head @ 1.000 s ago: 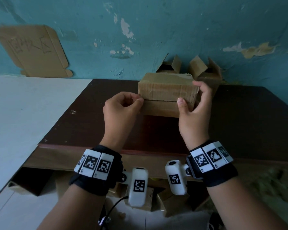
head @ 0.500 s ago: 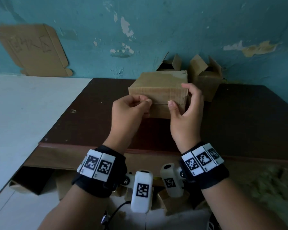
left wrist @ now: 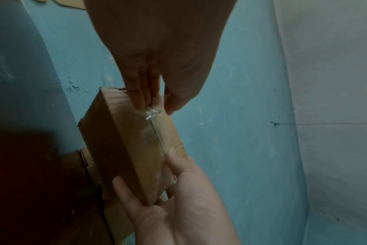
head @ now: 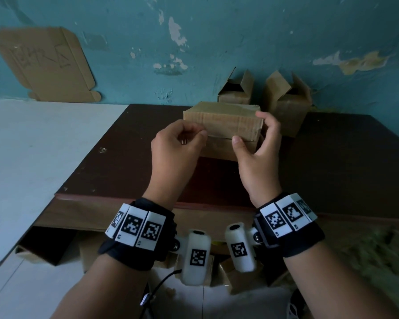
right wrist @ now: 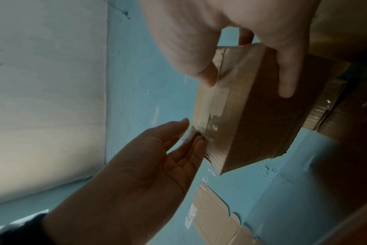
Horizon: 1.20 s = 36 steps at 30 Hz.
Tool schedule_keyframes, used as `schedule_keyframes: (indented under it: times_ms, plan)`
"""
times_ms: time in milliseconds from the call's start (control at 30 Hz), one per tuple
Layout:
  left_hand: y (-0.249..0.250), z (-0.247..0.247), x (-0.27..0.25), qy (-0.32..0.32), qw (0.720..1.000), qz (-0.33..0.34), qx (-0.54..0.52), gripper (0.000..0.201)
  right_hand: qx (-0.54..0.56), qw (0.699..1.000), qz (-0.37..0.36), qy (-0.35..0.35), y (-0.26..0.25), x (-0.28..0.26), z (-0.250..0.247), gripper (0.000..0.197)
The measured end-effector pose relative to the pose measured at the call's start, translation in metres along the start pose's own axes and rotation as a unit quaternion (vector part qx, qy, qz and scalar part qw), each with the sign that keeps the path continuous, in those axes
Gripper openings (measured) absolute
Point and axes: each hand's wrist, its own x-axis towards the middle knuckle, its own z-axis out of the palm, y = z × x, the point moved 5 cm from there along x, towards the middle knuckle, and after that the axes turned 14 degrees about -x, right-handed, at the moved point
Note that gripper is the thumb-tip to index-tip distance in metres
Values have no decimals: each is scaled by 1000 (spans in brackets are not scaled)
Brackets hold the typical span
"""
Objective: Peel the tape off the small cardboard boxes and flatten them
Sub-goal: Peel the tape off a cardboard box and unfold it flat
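A closed small cardboard box (head: 221, 120) is held just above a second box (head: 228, 149) that lies on the dark table (head: 332, 162). My right hand (head: 248, 127) grips its right end, thumb on the near face and fingers over the top. My left hand (head: 203, 134) is at the box's left end. In the left wrist view its fingers (left wrist: 140, 99) and thumb pinch a crumpled end of clear tape (left wrist: 150, 113) lifted from the box (left wrist: 132, 145). The right wrist view shows the tape strip (right wrist: 218, 102) running along the box's seam.
Two open-topped boxes (head: 236, 93) (head: 286, 104) stand at the table's back against the teal wall. A flattened cardboard sheet (head: 44, 65) lies at the far left beyond a pale surface (head: 32, 157). More cardboard sits under the table's front edge (head: 148, 203).
The held box has shifted a little to the left and turned slightly. Both hands moved with it, and the left hand has closed in on the box's left end.
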Motion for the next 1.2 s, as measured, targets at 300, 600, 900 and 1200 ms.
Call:
schedule_keyframes:
  times_ms: [300,600,900,1200]
  plan:
    - [-2,-5,3,2,1000,-5,-16,7,-17,998,-2,-54,-9,-7,6,82]
    - [-6,21,-9,-92,996,-21,5,21,-39,997,-43,-50,-6,-12,18,92]
    - [1,24,-10,-155,987,-18,-38,27,-59,997,-47,-19,-5,-1,7,89]
    - [14,13,-8,-100,990,100,12,17,-66,996,-54,-11,-1,4,0,76]
